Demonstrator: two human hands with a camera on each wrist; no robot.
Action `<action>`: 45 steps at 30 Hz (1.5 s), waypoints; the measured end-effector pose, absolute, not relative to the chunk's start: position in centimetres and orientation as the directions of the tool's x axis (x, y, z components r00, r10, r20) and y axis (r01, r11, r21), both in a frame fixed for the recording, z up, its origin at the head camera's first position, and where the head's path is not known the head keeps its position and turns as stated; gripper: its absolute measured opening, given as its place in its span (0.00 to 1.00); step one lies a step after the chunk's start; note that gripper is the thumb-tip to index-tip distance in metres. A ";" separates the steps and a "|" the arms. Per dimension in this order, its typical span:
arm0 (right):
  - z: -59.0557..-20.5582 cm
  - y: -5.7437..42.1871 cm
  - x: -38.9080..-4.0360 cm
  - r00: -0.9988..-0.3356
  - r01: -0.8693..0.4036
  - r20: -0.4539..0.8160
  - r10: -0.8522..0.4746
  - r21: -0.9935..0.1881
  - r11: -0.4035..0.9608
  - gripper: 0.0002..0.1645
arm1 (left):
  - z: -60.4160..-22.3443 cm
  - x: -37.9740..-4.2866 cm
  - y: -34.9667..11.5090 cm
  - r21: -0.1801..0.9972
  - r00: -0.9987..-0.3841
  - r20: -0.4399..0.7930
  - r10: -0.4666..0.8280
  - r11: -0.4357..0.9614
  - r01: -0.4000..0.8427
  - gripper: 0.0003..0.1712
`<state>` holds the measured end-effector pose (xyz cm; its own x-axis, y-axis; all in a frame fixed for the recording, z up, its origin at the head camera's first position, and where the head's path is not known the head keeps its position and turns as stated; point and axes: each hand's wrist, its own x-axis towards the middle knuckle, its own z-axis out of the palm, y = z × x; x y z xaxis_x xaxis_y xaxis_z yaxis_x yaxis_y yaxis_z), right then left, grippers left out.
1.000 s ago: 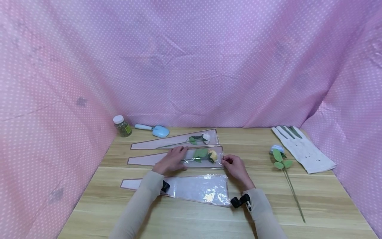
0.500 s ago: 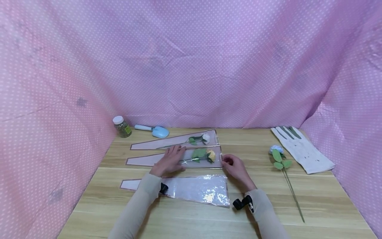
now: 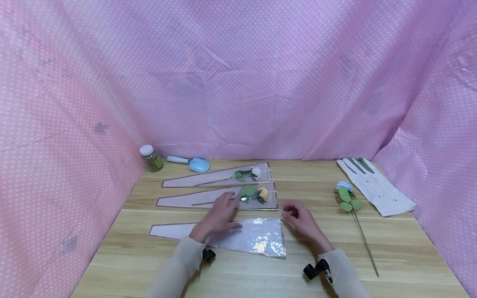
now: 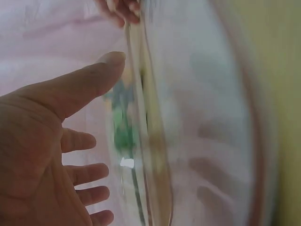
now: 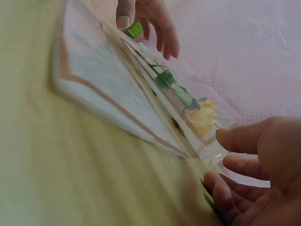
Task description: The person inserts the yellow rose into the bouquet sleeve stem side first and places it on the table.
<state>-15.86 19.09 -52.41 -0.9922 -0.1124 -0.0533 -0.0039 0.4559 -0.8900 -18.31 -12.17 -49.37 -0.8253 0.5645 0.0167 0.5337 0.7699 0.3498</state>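
Note:
Three tapered clear flower sleeves with brown borders lie on the table. Inside the middle sleeve is a yellow rose with green leaves. A white rose lies in the back sleeve; the front sleeve shows no flower. My left hand spans the middle and front sleeves, fingers spread and thumb out, holding nothing; whether it touches them I cannot tell. Just right of the sleeves' wide ends is my right hand, its fingers loosely bent, thumb apart, nothing between them.
A blue rose with a long stem lies to the right, beside a white glove. At the back left are a jar with a white lid and a light blue hand trowel. Pink dotted cloth surrounds the table.
My right hand has let go of the middle sleeve's wide end and moved right and nearer me. My left hand has shifted right and nearer me, from the middle sleeve partly over the front one.

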 end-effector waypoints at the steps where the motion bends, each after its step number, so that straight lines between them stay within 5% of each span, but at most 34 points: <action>1: -52.5 19.1 -15.6 -0.992 -0.009 -0.050 -0.117 -0.889 0.458 0.23 | -49.5 -17.9 -11.9 0.352 -0.821 0.020 0.571 0.764 0.540 0.56; 17: -53.3 18.5 -11.8 -0.989 -0.054 -0.013 -0.146 -0.893 0.447 0.27 | -50.9 -14.1 -8.5 0.591 -0.779 0.007 0.627 0.626 0.509 0.52; 25: -53.4 18.9 -10.3 -0.956 -0.176 0.031 -0.290 -0.854 0.489 0.45 | -51.7 -13.2 -7.0 0.650 -0.795 -0.015 0.606 0.610 0.453 0.52; 29: -53.5 19.1 -10.0 -0.942 -0.199 0.005 -0.336 -0.813 0.546 0.51 | -52.2 -12.9 -6.7 0.619 -0.798 -0.011 0.603 0.631 0.468 0.52; 36: -54.1 18.9 -9.8 -0.925 -0.341 0.137 -0.354 -0.711 0.615 0.51 | -53.7 -12.7 -6.7 0.512 -0.771 0.069 0.633 0.641 0.572 0.51; 45: -53.7 18.3 -9.8 -0.957 -0.234 0.062 -0.284 -0.743 0.628 0.51 | -54.0 -12.7 -6.5 0.430 -0.757 0.072 0.650 0.664 0.611 0.51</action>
